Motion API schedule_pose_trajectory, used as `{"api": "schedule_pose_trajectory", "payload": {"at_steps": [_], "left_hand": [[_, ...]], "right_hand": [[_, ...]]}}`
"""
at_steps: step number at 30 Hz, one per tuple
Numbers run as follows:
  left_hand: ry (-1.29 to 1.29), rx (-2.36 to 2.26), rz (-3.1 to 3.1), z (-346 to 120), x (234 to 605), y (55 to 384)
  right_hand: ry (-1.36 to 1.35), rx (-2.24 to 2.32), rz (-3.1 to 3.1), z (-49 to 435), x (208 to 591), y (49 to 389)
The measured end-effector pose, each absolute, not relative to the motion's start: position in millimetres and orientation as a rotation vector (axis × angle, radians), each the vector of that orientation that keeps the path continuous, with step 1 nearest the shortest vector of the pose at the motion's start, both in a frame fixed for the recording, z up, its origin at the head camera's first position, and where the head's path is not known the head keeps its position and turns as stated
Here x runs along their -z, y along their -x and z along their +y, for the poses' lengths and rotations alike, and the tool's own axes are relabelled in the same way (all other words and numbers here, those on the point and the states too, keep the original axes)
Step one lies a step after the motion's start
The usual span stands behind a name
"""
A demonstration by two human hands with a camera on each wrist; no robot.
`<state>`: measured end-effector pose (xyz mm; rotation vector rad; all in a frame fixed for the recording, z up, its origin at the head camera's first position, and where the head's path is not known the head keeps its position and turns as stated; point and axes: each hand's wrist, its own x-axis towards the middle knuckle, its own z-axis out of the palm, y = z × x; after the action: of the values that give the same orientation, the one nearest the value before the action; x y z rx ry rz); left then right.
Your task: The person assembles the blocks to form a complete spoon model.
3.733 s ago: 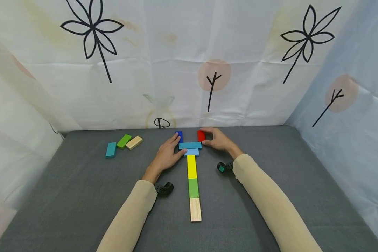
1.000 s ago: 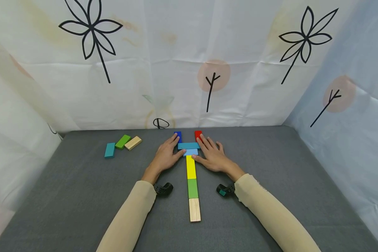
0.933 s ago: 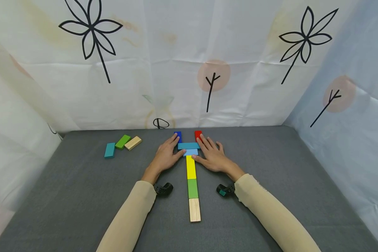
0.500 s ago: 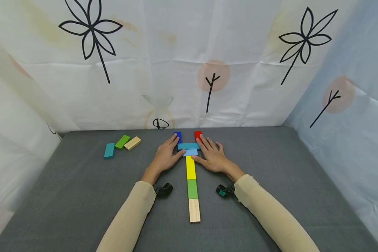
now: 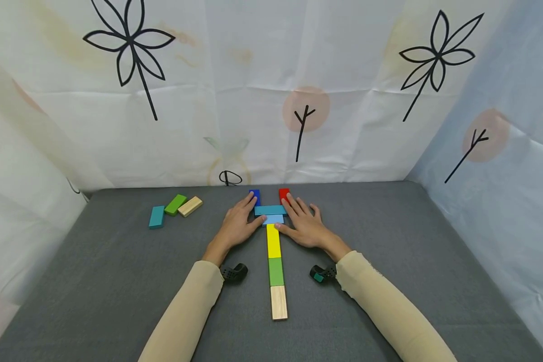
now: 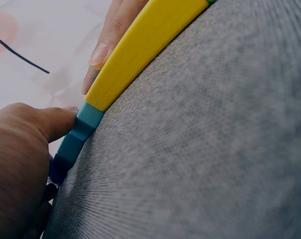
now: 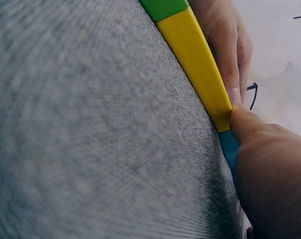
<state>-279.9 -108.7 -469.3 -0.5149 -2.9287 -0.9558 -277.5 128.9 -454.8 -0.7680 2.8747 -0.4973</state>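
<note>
Wooden blocks lie flat in a Y-like figure in the head view. Its stem is a plain wood block (image 5: 279,302), a green block (image 5: 276,271) and a yellow block (image 5: 273,241). Crosswise above lie a light blue block (image 5: 274,219) and a longer blue block (image 5: 269,210). A dark blue block (image 5: 256,193) and a red block (image 5: 283,193) point away at the top. My left hand (image 5: 238,223) has its fingertips at the dark blue block and thumb at the light blue one. My right hand (image 5: 308,226) rests fingertips on the red block, thumb at the yellow block's top.
At the back left of the grey table (image 5: 117,281) lie a teal block (image 5: 156,217), a second green block (image 5: 176,204) and a second plain wood block (image 5: 190,206). A patterned white cloth (image 5: 344,141) hangs behind and along both sides.
Earlier my right hand pinched the red block; it has let go, and its fingers now lie spread over that block. The red block sits slightly further left. My left hand has stayed in place.
</note>
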Motion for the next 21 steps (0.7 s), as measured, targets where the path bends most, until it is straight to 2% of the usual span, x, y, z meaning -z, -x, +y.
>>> {"api": "schedule_pose_trajectory", "payload": {"at_steps": [21], "left_hand": [[0.512, 1.049, -2.891, -110.1, 469.8, 279.9]], "right_hand": [[0.765, 0.511, 2.875, 129.4, 456.7, 279.0]]}}
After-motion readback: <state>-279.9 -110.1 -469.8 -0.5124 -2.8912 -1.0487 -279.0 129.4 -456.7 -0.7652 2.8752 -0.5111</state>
